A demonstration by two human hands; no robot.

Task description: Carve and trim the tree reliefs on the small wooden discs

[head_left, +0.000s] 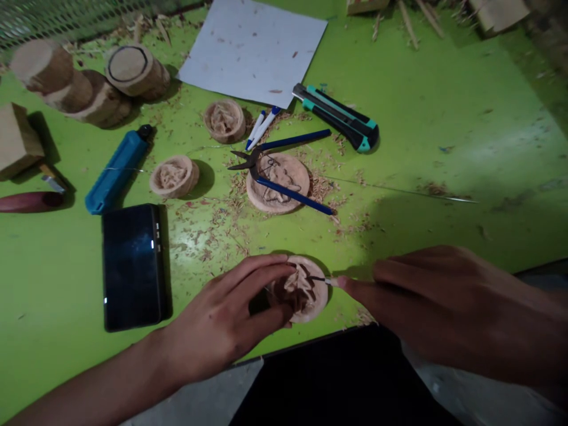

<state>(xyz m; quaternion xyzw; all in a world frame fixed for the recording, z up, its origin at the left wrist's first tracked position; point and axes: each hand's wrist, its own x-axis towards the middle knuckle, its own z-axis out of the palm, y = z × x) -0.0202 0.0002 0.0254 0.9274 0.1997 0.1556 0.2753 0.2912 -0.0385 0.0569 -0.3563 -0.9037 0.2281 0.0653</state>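
Near the table's front edge lies a round wood carving (pixel 317 302) with a raised figure inside a rim. My left hand (pixel 239 302) grips it from the left, fingers over the far rim and thumb on the near side. My right hand (pixel 426 302) is closed around a small carving tool (pixel 329 281), most of its handle hidden in the fist. The thin dark tip of the tool meets the carving at the right of the raised figure. Just beyond, blue-handled pliers (pixel 290 192) rest open across another round carving (pixel 299 171).
A black phone-like device (pixel 132 269) and a blue cutter (pixel 118 171) lie at left. A green-black utility knife (pixel 339 118), pens (pixel 262 127) and white paper (pixel 257 47) lie farther back. Two small carvings (pixel 175 176), wooden blanks (pixel 137 71), a wire (pixel 399 189) and shavings are scattered about.
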